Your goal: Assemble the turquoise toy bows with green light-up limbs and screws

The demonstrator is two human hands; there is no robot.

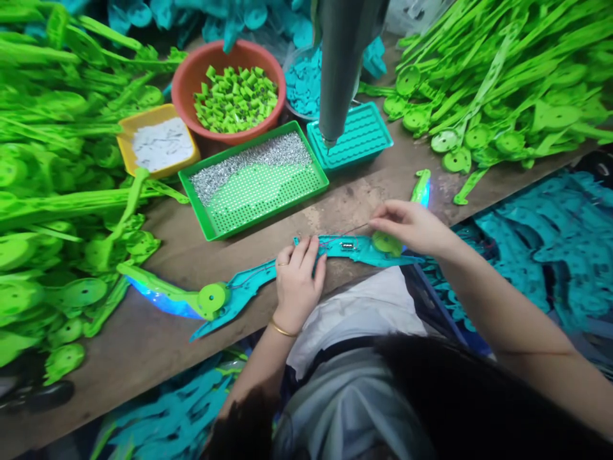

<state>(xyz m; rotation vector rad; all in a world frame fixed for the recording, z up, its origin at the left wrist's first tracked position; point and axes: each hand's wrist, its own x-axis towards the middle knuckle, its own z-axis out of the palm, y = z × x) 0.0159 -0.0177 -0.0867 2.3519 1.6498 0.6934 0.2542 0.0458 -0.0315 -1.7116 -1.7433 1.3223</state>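
Observation:
A long teal plastic toy part [249, 284] lies along the near edge of the brown table [158, 332]. My left hand [297, 281] presses flat on its middle, fingers together. My right hand [407, 225] pinches at the part's right end, over a round green disc piece [385, 243], with thin wires running between the hands. A green blade-shaped piece with a round hub [211, 298] rests on the teal part's left end, with blue light under it. Another green piece [421, 185] lies just beyond my right hand.
A green tray of small metal bits [253, 179], a teal tray [357, 134], an orange bowl of green chips [234, 96] and a yellow tub [160, 144] sit behind. A grey tool [340, 64] hangs above. Green parts pile left and right; teal parts fill a bin [550, 255].

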